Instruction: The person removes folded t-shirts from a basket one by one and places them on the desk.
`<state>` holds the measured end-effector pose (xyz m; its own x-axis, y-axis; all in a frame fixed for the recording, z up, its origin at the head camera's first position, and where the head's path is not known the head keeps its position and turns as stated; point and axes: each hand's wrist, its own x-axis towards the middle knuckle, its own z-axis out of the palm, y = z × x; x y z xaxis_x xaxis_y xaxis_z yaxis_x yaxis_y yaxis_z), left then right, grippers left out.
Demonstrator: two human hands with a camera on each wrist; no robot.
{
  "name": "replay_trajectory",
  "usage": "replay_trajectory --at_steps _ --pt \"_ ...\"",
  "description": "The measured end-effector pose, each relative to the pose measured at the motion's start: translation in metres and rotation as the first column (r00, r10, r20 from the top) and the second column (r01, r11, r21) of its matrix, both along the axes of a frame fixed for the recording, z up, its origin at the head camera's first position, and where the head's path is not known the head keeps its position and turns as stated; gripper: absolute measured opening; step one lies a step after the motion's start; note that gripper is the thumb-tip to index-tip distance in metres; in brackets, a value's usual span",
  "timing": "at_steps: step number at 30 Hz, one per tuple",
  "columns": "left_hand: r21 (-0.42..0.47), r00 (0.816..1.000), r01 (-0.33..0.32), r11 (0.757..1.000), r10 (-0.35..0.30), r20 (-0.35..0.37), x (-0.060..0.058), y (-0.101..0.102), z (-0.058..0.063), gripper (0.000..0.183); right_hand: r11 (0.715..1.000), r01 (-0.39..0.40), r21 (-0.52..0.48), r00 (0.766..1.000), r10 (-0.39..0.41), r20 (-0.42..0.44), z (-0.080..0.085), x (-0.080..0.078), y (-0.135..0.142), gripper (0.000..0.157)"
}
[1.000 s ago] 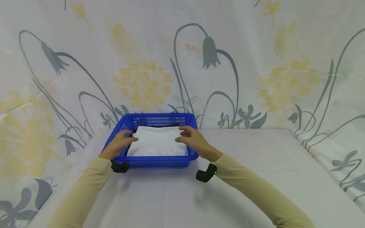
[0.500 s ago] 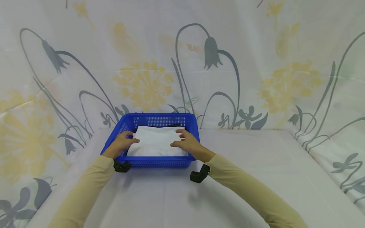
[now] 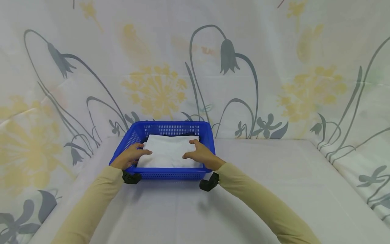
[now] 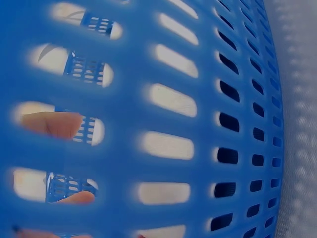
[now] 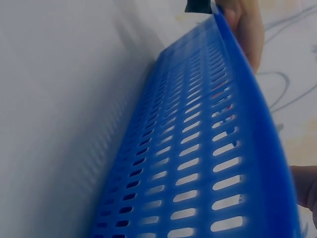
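Two bare hands noted over one blue basket (image 3: 170, 174). Left hand (image 3: 129, 156): thumb and fingers held well apart, nothing seen gripped; fingertips also glimpsed through the basket's slots in the left wrist view. Right hand (image 3: 204, 156): likewise spread, thumb pointed toward the left hand, nothing seen gripped. A flat white cloth (image 3: 167, 152) is laid inside the basket, between the two hands; whether it is touched by either cannot be told. Beyond the fingertips, a dark strip (image 3: 184, 135) is shown along the cloth's far edge, too little visible to be named. Black devices (image 3: 209, 182) are worn below both hands. White-covered table (image 3: 259, 189) beneath; flower-printed fabric (image 3: 213, 88) hung beyond the hands.
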<state>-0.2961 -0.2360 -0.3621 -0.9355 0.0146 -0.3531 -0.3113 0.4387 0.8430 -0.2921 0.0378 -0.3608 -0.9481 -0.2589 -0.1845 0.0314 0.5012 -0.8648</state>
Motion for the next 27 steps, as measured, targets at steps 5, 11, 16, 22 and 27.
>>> replay_trajectory --at_steps 5,11,16,22,27 --pt "-0.007 1.0 0.022 1.0 -0.022 0.009 0.0009 -0.0001 -0.0005 0.081 1.0 -0.001 0.003 1.0 0.001 -0.007 -0.0036 -0.0035 -0.0024 0.079" --pt "0.01 0.999 0.026 1.0 -0.026 0.02 0.0013 -0.0007 -0.0001 0.082 0.999 0.024 0.031 1.0 -0.024 -0.009 -0.0057 -0.0063 -0.0038 0.077" --pt "0.036 1.0 0.017 0.999 -0.018 0.011 0.0006 -0.0015 -0.0008 0.08 0.999 0.035 0.034 0.999 -0.034 -0.036 -0.0073 -0.0072 -0.0035 0.076" --pt "0.058 1.0 -0.025 0.998 0.025 0.002 -0.002 -0.0027 -0.0017 0.074 0.999 0.043 0.018 0.994 -0.041 -0.101 -0.0063 -0.0081 -0.0047 0.072" --pt "0.081 0.999 -0.049 0.996 0.049 0.009 -0.0034 -0.0034 -0.0013 0.07 0.996 0.083 -0.022 0.991 -0.085 -0.099 -0.0072 -0.0102 -0.0046 0.071"
